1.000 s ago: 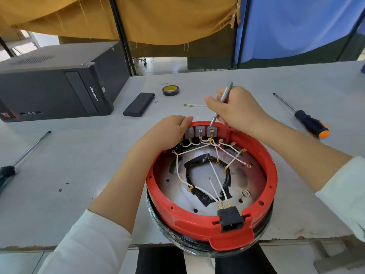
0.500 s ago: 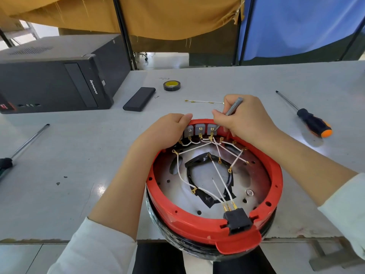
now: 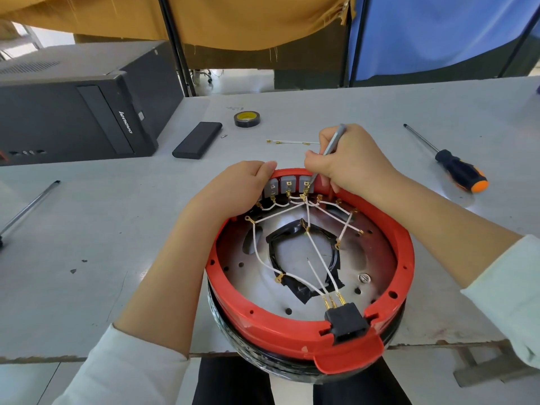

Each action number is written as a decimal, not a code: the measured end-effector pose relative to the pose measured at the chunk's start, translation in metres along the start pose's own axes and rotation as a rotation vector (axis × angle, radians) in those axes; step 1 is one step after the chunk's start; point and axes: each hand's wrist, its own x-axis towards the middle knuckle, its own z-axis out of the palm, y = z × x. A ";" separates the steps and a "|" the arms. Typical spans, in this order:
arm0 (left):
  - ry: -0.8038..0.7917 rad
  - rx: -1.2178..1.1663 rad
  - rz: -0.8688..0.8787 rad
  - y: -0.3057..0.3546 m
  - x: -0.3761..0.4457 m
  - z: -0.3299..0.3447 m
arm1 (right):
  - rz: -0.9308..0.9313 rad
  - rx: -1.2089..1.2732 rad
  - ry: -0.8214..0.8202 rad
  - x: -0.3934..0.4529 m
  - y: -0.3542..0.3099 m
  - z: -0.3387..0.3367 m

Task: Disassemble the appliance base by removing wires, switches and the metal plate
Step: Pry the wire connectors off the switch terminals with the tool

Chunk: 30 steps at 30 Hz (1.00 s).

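Head view — tool (image 3: 333,149) tip-down, tilted right

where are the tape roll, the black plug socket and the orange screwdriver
tape roll (image 3: 247,118), head view, on its yellow top face
plug socket (image 3: 347,320), head view, on its black body at the red rim
screwdriver (image 3: 461,171), head view, on its black and orange handle

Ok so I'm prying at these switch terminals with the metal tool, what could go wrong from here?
The thin metal tool in your right hand could slip off the brass terminal toward your left hand, which grips the red rim right beside it. The appliance base overhangs the table edge, so a hard pry might tip it.
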 end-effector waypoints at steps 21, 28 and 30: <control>0.000 -0.016 -0.008 -0.001 0.000 0.000 | -0.242 -0.134 0.273 -0.010 0.001 0.012; -0.020 -0.006 0.003 0.002 -0.002 -0.003 | -0.198 0.171 -0.030 -0.018 -0.014 -0.014; -0.019 -0.004 -0.006 0.002 -0.002 -0.003 | -0.195 0.166 -0.124 -0.024 -0.019 -0.022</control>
